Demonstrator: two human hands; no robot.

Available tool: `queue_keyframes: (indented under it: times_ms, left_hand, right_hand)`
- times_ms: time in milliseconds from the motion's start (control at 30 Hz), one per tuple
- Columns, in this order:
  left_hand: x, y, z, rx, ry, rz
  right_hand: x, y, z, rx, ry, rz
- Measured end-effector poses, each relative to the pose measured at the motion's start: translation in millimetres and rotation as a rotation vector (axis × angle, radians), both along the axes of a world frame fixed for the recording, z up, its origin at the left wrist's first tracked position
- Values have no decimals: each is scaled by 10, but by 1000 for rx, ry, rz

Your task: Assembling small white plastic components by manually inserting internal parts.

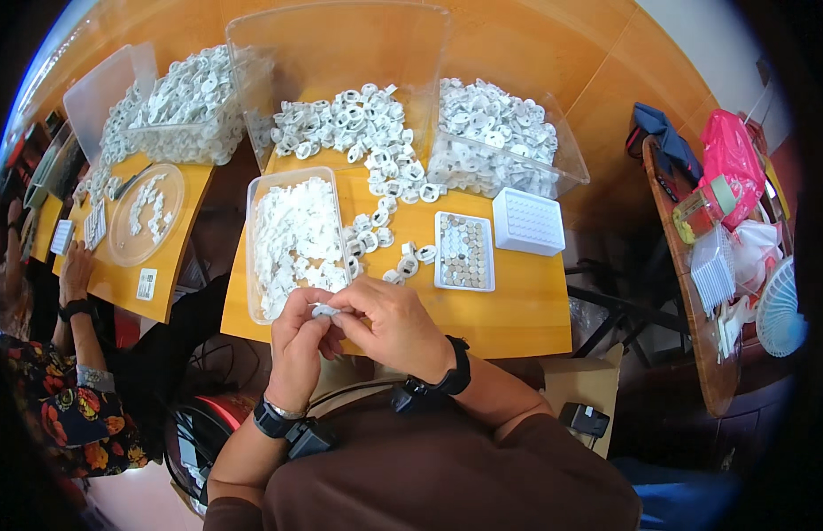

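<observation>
Above the near edge of the table, both hands meet over a small white plastic part (324,311). My left hand (293,354) pinches it from the left with thumb and fingers. From the right, my right hand (392,326) closes its fingertips on the same part, partly covering it. Just beyond the hands lies a clear shallow tub (251,248) of many small white pieces. Loose white ring-shaped parts (367,239) trail along its right side. Farther right is a white tray (465,288) filled with round, silvery, coin-like discs.
A white ribbed box (528,232) stands beside the disc tray. Behind, ring-shaped parts form a pile (340,124) and fill a clear bin (566,164). At the left, another person's hand (75,270) rests by a second table. A wooden side table (695,327) holds bags and a fan.
</observation>
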State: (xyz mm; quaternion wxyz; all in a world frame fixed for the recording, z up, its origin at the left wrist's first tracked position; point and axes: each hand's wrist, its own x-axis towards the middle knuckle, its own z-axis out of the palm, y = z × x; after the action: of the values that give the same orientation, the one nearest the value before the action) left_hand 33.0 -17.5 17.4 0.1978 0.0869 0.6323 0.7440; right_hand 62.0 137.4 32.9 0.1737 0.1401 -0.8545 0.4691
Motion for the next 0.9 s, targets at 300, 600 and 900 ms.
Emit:
queue_keyframes:
  times_ms: [300,600,900]
  left_hand:
    - [-31,-23,-35,46,-52,-67]
    - [3,-18,30,8,-13,-72]
    - [-17,-72,18,38,-63,-126]
  right_hand:
    - [21,15,7,25,60,-5]
    - [-511,1242,792,-11,272,-534]
    - [-490,1463,396,-33,32,-478]
